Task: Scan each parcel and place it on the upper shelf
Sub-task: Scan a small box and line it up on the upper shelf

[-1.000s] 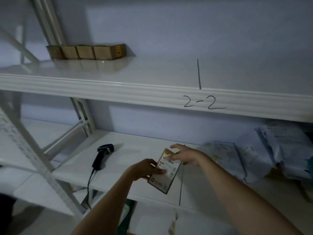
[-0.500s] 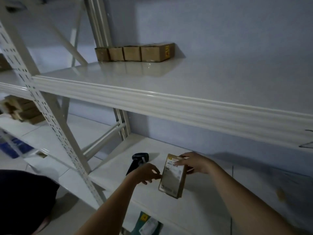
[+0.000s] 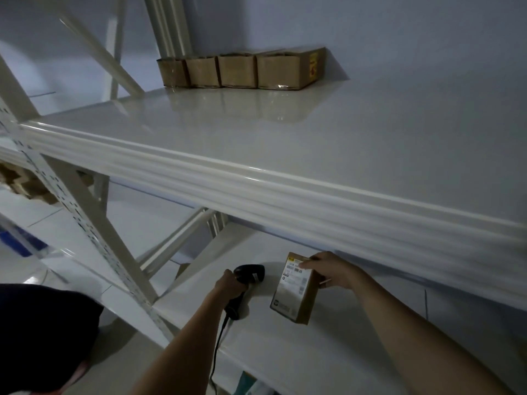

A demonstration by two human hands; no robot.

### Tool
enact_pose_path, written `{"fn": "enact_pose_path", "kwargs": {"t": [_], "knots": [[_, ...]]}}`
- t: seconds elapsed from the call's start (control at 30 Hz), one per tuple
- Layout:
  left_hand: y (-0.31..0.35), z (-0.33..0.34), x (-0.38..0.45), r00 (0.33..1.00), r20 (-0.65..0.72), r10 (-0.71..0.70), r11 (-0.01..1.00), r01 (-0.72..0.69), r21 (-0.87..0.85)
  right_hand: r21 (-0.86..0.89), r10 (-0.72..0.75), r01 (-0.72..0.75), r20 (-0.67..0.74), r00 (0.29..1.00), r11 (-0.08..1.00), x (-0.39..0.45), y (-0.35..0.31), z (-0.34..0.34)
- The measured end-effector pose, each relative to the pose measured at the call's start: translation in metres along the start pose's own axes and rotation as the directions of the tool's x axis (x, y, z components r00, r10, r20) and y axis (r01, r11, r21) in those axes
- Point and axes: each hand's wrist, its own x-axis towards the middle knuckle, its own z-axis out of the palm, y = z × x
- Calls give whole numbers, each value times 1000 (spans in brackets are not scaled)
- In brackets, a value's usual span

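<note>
The right hand (image 3: pixel 332 270) pinches the parcel (image 3: pixel 295 287), label facing the scanner (image 3: pixel 245 283) which the left hand (image 3: pixel 229 285) grips, for scanning

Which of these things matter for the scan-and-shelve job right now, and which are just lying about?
In play: parcel in right hand; scanner in left hand; upper shelf; four boxes on it.
Lying about: cartons far left.

White perforated upright (image 3: pixel 85 220) standing at left, diagonal brace (image 3: pixel 182 238) running right of it, stacked cardboard (image 3: pixel 20 181) sitting behind it, blue item (image 3: pixel 22 240) lying left of it, below the cardboard.
</note>
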Motion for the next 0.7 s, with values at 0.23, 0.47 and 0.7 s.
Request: {"fn": "enact_pose_path", "kwargs": {"t": [0.23, 0.47, 0.7], "knots": [[-27, 17, 28, 993, 114, 38, 994, -50, 101, 58, 27, -19, -133, 991, 998, -2, 11, 9], [-40, 21, 29, 967, 209, 148, 989, -147, -22, 150, 123, -80, -308, 943, 986, -29, 29, 34], [-34, 7, 13, 902, 292, 319, 946, -285, -152, 221, 167, -78, -420, 892, 972, -64, 39, 49]]}}
